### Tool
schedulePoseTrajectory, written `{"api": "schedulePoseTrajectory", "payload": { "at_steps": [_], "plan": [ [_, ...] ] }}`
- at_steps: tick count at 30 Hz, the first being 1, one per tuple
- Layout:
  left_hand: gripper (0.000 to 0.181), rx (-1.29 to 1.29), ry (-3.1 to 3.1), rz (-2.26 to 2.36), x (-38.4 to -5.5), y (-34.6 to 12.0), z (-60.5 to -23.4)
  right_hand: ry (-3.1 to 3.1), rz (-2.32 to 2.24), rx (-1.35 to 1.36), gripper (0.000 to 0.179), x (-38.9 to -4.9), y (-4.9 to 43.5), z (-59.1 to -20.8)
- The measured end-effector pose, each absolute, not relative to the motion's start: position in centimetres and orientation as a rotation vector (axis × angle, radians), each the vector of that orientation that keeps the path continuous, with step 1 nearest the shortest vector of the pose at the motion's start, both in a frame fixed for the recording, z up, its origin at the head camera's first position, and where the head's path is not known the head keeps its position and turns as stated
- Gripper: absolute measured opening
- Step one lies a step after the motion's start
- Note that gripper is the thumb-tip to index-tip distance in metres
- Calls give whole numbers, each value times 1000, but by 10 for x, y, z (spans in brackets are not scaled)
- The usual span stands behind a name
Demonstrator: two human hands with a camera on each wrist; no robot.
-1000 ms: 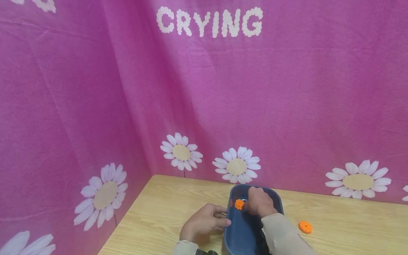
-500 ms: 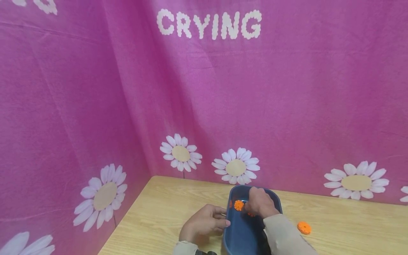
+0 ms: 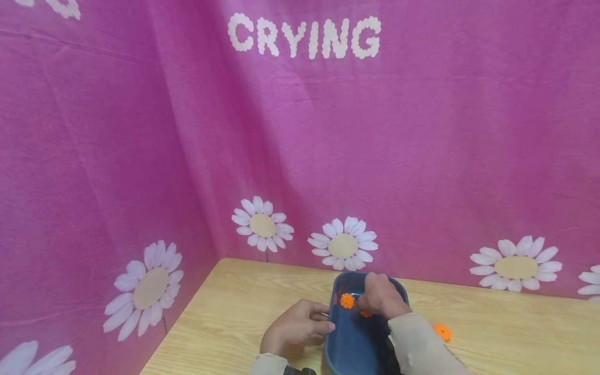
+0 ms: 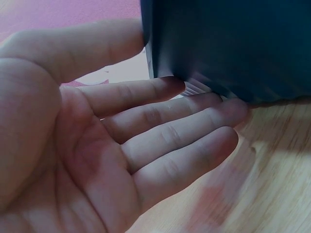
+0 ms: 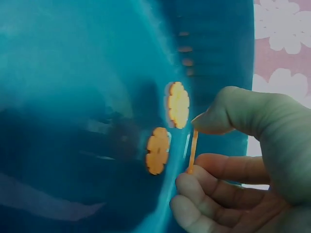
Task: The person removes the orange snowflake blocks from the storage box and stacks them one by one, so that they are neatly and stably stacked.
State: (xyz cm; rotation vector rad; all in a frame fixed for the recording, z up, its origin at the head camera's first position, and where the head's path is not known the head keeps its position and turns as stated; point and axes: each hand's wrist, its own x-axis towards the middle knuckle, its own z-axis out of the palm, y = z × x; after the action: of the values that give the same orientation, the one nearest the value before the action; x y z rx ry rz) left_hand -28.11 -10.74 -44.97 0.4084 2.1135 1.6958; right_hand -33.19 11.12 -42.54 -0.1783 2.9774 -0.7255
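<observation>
A dark blue rectangular tub (image 3: 344, 344) stands on the wooden table, and my right hand (image 3: 380, 296) reaches into its far end. In the right wrist view, its thumb and fingers pinch an orange notched disc (image 5: 193, 151), seen edge-on. Two more such discs, an upper disc (image 5: 178, 105) and a lower disc (image 5: 158, 151), lie in the tub beside the fingertips. My left hand (image 3: 300, 325) is at the tub's left side; in the left wrist view its thumb and extended fingers touch the outer wall, palm uncurled.
Right of the tub, an orange disc (image 3: 442, 332) lies on the table (image 3: 244, 291), close to the right sleeve. A pink cloth (image 3: 422, 156) with printed daisies and letters hangs behind the table and along its left side.
A second orange disc has come into sight in the tub under my right hand. The view has shifted slightly; the left hand stays at the tub's wall.
</observation>
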Motion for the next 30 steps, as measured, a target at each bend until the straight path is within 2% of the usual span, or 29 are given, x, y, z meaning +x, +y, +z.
{"api": "schedulePoseTrajectory", "payload": {
  "at_steps": [12, 30],
  "plan": [
    [38, 405, 2119, 1686, -281, -108, -449, 3044, -633, -241, 36, -326, 114, -412],
    [37, 407, 2102, 1708, -280, -107, -451, 3040, -569, -211, 40, -316, 125, -401]
  ]
}}
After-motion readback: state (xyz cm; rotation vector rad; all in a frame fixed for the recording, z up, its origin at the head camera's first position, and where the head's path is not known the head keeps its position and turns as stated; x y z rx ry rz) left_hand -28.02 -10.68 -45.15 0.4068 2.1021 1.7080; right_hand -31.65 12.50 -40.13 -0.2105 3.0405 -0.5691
